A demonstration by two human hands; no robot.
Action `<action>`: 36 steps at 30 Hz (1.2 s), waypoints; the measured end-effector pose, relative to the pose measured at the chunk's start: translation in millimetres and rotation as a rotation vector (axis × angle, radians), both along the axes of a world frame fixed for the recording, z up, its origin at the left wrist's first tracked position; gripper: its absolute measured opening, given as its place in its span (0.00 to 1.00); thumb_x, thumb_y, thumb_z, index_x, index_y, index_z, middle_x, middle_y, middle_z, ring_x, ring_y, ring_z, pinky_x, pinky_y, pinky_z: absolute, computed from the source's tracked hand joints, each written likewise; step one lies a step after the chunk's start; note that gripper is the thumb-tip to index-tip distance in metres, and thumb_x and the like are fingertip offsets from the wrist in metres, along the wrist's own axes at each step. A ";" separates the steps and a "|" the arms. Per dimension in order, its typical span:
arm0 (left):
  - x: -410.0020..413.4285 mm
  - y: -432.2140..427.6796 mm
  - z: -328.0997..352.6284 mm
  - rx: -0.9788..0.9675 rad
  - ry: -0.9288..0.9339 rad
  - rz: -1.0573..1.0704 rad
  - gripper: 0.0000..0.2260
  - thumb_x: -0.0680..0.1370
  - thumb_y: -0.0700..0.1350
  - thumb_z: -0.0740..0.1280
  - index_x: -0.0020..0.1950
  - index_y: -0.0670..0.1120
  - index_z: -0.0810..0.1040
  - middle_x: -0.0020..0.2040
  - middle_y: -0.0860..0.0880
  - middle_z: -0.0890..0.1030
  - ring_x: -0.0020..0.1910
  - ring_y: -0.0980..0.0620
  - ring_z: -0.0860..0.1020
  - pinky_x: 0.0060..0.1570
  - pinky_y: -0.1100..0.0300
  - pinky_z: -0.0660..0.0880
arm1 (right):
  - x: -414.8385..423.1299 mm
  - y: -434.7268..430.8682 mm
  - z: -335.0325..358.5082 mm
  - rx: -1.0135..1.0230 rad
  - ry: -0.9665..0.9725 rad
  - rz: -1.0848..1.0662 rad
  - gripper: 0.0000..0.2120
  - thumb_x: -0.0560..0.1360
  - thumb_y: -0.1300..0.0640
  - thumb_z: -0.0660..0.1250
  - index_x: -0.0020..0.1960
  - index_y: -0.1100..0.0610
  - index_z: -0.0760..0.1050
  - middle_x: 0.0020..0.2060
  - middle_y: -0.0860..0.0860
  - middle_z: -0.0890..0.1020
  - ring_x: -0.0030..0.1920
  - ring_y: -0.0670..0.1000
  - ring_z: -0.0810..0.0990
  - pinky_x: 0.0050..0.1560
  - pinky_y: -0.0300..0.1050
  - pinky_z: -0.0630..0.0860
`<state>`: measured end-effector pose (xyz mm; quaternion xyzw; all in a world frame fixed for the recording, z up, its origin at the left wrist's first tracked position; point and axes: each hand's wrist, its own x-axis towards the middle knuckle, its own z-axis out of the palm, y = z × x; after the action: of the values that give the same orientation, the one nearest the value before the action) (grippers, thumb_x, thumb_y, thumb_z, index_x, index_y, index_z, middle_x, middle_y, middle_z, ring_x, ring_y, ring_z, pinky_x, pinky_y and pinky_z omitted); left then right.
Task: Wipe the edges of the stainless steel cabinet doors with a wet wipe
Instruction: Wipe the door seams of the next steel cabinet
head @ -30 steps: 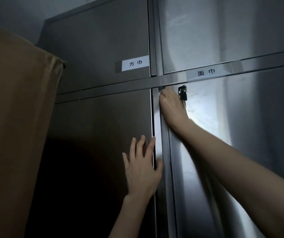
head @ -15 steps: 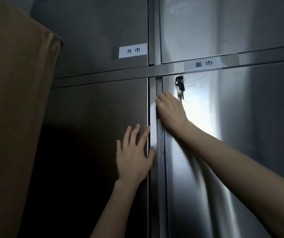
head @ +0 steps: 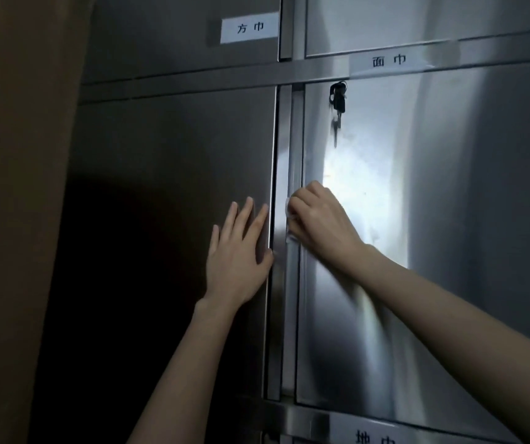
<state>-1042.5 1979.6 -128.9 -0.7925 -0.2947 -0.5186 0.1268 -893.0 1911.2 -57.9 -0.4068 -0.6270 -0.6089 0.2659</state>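
A stainless steel cabinet fills the view, with a dark left door [head: 167, 193] and a shiny right door [head: 433, 219] split by a vertical frame strip [head: 284, 149]. My right hand [head: 321, 222] has its fingers curled round a white wet wipe [head: 288, 216] and presses it against the left edge of the right door, about halfway down. Only a sliver of the wipe shows past the knuckles. My left hand [head: 239, 251] lies flat with straight fingers on the left door, by its right edge.
A bunch of keys [head: 338, 97] hangs from the lock near the top of the right door. White paper labels [head: 250, 27] sit on the doors and rails. A brown cardboard box [head: 17, 187] stands tall along the left.
My right hand has slid the wipe down the right door's left edge from near the keys to mid-height. The view has tilted downward. My left hand stays flat on the left door.
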 end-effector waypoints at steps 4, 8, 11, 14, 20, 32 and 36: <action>-2.5 0.1 -22.7 -0.023 0.013 0.005 0.34 0.80 0.54 0.62 0.79 0.57 0.44 0.80 0.55 0.41 0.78 0.54 0.38 0.76 0.50 0.43 | 0.2 -5.6 -62.0 -0.071 0.057 0.007 0.10 0.68 0.58 0.56 0.38 0.59 0.75 0.37 0.53 0.79 0.41 0.57 0.74 0.40 0.47 0.64; -3.9 -3.2 -50.7 -0.049 0.026 0.002 0.35 0.79 0.52 0.63 0.79 0.56 0.45 0.80 0.53 0.41 0.78 0.51 0.39 0.76 0.49 0.45 | -0.3 -8.5 -109.6 -0.146 0.032 -0.031 0.11 0.69 0.56 0.57 0.37 0.59 0.76 0.38 0.52 0.79 0.42 0.56 0.73 0.40 0.47 0.64; -4.4 -7.9 -85.3 -0.078 0.011 -0.045 0.36 0.77 0.47 0.66 0.80 0.55 0.48 0.81 0.52 0.44 0.79 0.50 0.41 0.77 0.46 0.48 | 0.5 -7.2 -126.9 -0.108 0.080 -0.023 0.07 0.70 0.59 0.62 0.37 0.60 0.76 0.37 0.53 0.79 0.41 0.56 0.71 0.41 0.45 0.58; -5.6 -15.5 -132.1 -0.097 0.004 -0.120 0.36 0.75 0.41 0.69 0.79 0.52 0.56 0.81 0.50 0.49 0.79 0.49 0.45 0.74 0.41 0.59 | 4.6 -8.9 -182.3 -0.183 0.030 0.015 0.07 0.71 0.60 0.65 0.35 0.59 0.76 0.35 0.53 0.79 0.40 0.55 0.70 0.40 0.45 0.59; -10.3 -27.4 -192.2 -0.164 0.062 -0.180 0.34 0.76 0.39 0.67 0.79 0.51 0.57 0.80 0.53 0.49 0.79 0.54 0.43 0.74 0.44 0.59 | 7.5 -15.8 -197.6 -0.260 0.089 0.058 0.08 0.71 0.58 0.66 0.34 0.57 0.77 0.33 0.49 0.78 0.42 0.52 0.66 0.41 0.43 0.57; -16.4 -39.3 -225.4 -0.240 0.074 -0.108 0.33 0.78 0.42 0.66 0.79 0.51 0.54 0.78 0.58 0.43 0.76 0.61 0.39 0.72 0.57 0.45 | -4.7 -37.9 -249.3 -0.257 0.155 0.335 0.07 0.72 0.60 0.67 0.36 0.61 0.78 0.37 0.51 0.81 0.40 0.53 0.70 0.40 0.47 0.65; -11.2 -43.2 -241.2 -0.281 -0.026 -0.174 0.34 0.79 0.45 0.66 0.79 0.53 0.49 0.77 0.61 0.45 0.76 0.64 0.40 0.73 0.56 0.46 | 2.1 -34.1 -254.5 -0.316 0.080 0.299 0.07 0.71 0.57 0.68 0.37 0.59 0.79 0.38 0.49 0.82 0.42 0.52 0.71 0.46 0.43 0.57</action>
<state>-1053.7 1936.4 -370.1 -0.8183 -0.2962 -0.4914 -0.0343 -890.8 1877.1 -312.5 -0.3699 -0.7567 -0.4404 0.3108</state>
